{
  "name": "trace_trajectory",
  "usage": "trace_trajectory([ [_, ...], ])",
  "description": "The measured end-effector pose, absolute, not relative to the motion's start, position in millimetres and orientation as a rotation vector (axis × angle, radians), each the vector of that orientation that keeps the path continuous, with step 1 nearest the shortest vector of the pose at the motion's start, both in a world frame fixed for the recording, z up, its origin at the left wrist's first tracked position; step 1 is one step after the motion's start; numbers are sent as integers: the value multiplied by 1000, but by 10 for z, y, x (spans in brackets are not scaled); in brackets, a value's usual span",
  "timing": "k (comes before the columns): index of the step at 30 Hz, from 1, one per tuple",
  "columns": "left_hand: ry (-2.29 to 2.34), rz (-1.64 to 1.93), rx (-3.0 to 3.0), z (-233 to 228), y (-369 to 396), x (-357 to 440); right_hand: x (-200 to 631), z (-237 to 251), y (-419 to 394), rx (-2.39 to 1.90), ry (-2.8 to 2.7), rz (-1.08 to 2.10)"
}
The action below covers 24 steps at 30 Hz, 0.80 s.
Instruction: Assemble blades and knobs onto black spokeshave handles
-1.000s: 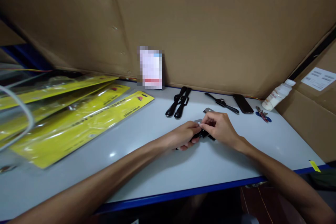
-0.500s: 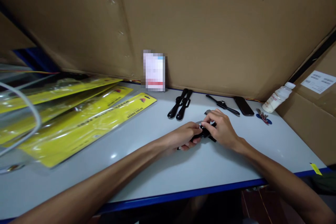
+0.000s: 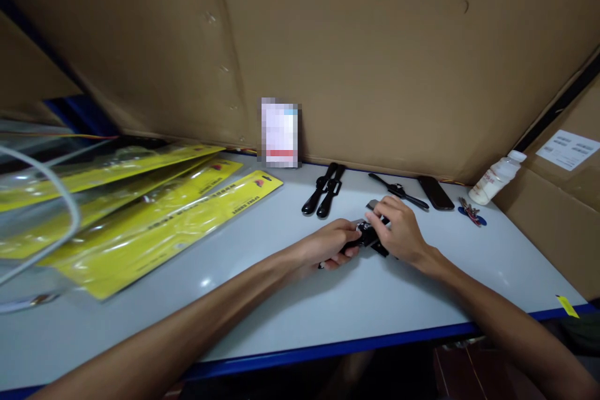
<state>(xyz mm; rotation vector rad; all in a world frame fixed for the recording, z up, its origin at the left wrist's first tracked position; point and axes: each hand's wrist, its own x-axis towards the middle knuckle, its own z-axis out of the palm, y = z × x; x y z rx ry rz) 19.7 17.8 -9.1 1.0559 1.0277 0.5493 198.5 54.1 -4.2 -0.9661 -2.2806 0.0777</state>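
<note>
My left hand (image 3: 334,244) is closed around one handle of a black spokeshave (image 3: 368,235), holding it just above the table. My right hand (image 3: 398,226) is closed at the tool's middle, thumb and fingers pinching a flat grey blade-like piece (image 3: 373,205) whose end sticks out past the fingertips. Fingers hide much of the tool's body and its far handle. Behind the hands lie two more black spokeshaves (image 3: 311,201) (image 3: 328,200), side by side, and a thinner black one (image 3: 398,190) lies to their right.
Yellow-backed clear blister packs (image 3: 187,225) lie piled at left beside a white cable (image 3: 65,200). A pixelated card (image 3: 280,136) leans on the cardboard wall (image 3: 365,62). At right are a black phone (image 3: 435,192), keys (image 3: 470,211) and a white bottle (image 3: 495,180). The table has a blue front edge (image 3: 347,346).
The view has shifted slightly, so everything sits a little lower. My right thumb has drawn back from the spokeshave's middle, showing more of it. My left hand keeps its grip.
</note>
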Motion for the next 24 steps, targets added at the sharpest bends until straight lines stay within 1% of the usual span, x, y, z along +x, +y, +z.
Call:
trace_trajectory([
  [3,1010,547,1061,-98,194,186,2037,36,571,-887,-2229,244],
  [8,1026,518,1094,-103,185,183,2036,32,546,-778,-2330,339],
  [15,1023,494,1136,-52,145,181,1965,-4,484,-1017,-2232,575],
  [17,1042,492,1136,-24,137,181,1984,14,516,-980,-2258,551],
  [21,1052,504,1119,13,129,177,2043,155,550,-876,-2285,381],
  [23,1056,516,1108,23,127,177,2069,336,438,-850,-2158,383],
  [24,1056,518,1106,26,126,178,2085,451,330,-840,-2059,445],
])
